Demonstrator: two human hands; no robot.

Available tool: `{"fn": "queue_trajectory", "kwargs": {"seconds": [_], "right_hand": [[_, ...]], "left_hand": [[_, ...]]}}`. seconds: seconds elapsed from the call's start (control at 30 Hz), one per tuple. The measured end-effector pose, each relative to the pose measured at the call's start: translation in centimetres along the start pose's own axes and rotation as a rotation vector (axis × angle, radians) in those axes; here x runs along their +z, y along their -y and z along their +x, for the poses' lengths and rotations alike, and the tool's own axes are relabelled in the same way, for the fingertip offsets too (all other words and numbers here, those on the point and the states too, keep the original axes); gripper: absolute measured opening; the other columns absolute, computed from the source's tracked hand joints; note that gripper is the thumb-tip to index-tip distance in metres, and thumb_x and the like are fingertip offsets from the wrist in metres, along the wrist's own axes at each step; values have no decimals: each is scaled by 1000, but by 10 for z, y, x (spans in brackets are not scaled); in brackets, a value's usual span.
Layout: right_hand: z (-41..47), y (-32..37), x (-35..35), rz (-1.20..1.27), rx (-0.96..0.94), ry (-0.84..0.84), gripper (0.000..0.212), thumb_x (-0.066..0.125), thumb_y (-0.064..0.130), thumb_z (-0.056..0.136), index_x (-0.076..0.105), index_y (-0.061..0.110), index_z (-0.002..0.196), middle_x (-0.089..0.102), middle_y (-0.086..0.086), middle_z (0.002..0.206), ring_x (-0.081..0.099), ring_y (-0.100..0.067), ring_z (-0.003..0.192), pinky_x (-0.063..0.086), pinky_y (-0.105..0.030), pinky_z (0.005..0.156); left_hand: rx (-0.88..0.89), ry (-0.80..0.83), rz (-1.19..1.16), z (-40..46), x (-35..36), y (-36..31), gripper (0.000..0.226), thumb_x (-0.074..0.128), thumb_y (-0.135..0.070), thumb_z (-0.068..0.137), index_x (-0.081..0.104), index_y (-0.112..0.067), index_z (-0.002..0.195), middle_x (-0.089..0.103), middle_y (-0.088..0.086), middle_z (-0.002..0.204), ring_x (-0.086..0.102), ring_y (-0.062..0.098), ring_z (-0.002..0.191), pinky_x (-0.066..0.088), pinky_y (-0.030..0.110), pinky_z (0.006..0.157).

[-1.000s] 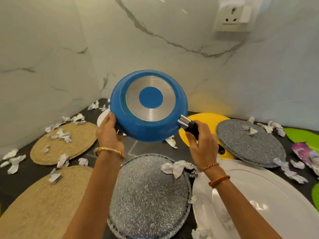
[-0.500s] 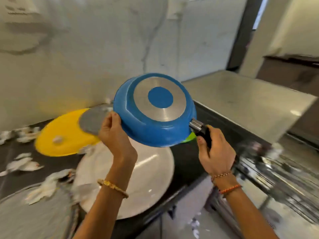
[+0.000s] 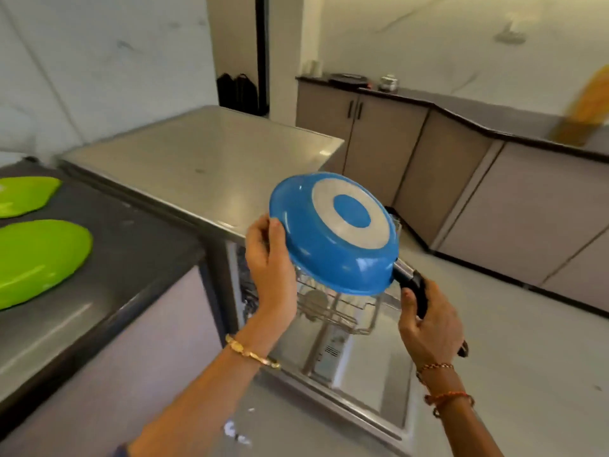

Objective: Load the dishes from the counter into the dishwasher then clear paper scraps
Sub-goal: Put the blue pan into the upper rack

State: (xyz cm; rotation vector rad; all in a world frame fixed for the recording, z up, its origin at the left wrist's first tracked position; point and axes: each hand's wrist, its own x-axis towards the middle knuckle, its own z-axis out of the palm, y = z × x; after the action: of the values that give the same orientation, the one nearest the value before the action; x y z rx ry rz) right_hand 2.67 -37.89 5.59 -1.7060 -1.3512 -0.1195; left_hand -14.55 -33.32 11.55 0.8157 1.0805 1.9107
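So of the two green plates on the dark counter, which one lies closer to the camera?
The lower green plate, nearest the counter's front edge and showing more of its face. The other green plate sits behind it toward the wall, cut off at the frame's left edge.

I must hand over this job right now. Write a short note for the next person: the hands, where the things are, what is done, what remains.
Left hand: grips the rim of the blue pan.
Right hand: grips the pan's black handle.
Pan: in the air, bottom facing the camera, tilted, above the dishwasher rack, which is pulled out over the open door.
Two green plates lie on the dark counter at left.
Done: pan brought to the dishwasher.
Left: set the pan in the rack, load the green plates and any other dishes, then clear paper scraps; a few white bits show on the floor.
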Motion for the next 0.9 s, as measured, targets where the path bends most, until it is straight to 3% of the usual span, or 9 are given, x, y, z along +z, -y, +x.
{"fn": "queue_trajectory", "kwargs": {"seconds": [0.1, 0.2, 0.33, 0.43, 0.57, 0.7, 0.83, 0.9], "right_hand": [[21, -37, -1, -37, 169, 90, 43, 44, 40, 87, 62, 4, 102, 61, -9, 72, 50, -25, 59, 20, -15, 47], [35, -65, 11, -60, 275, 185, 26, 52, 28, 91, 60, 8, 106, 57, -3, 76, 45, -19, 66, 22, -19, 47], [53, -86, 31, -51, 317, 297, 29, 53, 30, 91, 58, 12, 113, 62, -5, 86, 43, -15, 68, 22, -16, 47], [74, -104, 57, -35, 351, 376, 31, 55, 31, 90, 58, 13, 116, 55, 1, 82, 45, -14, 70, 24, -16, 48], [108, -124, 108, -21, 372, 457, 30, 56, 30, 90, 59, 13, 115, 63, -5, 90, 53, -20, 77, 32, -23, 60], [152, -144, 179, -47, 379, 600, 32, 52, 27, 92, 55, 12, 120, 66, -11, 104, 60, -29, 95, 35, -25, 68], [189, -169, 254, -84, 332, 743, 28, 49, 30, 93, 55, 13, 115, 64, -8, 92, 61, -29, 89, 36, -27, 65], [206, -183, 293, -95, 315, 778, 26, 48, 29, 94, 55, 13, 113, 59, -2, 80, 58, -25, 79, 34, -27, 63]], "left_hand": [[-125, 106, 148, 9, 37, 29, 12, 44, -14, 96, 54, -17, 88, 54, -2, 83, 52, 11, 78, 46, 26, 68], [-155, 178, 293, 27, 57, 57, 11, 43, -17, 96, 52, -13, 91, 51, -3, 82, 50, 11, 77, 43, 21, 64], [-128, 226, 511, 52, 67, 102, 20, 38, -19, 98, 47, -21, 79, 48, 3, 88, 47, 12, 77, 40, 25, 68], [-152, 234, 649, 78, 72, 139, 22, 37, -20, 98, 49, -15, 80, 49, 9, 91, 47, 18, 83, 38, 23, 61], [-321, 128, 512, 116, 84, 184, 16, 41, -14, 97, 52, -8, 87, 50, 5, 81, 47, 19, 82, 39, 22, 60], [-465, -33, 460, 167, 93, 234, 12, 44, -7, 96, 54, -7, 89, 51, 1, 71, 45, 14, 64, 40, 17, 53], [-485, -115, 510, 223, 89, 299, 25, 46, -9, 95, 54, -14, 72, 53, 4, 72, 51, 17, 69, 45, 30, 67], [-393, -97, 529, 249, 89, 330, 29, 45, -6, 95, 54, -17, 70, 54, 2, 70, 55, 5, 62, 43, 24, 59]]}}
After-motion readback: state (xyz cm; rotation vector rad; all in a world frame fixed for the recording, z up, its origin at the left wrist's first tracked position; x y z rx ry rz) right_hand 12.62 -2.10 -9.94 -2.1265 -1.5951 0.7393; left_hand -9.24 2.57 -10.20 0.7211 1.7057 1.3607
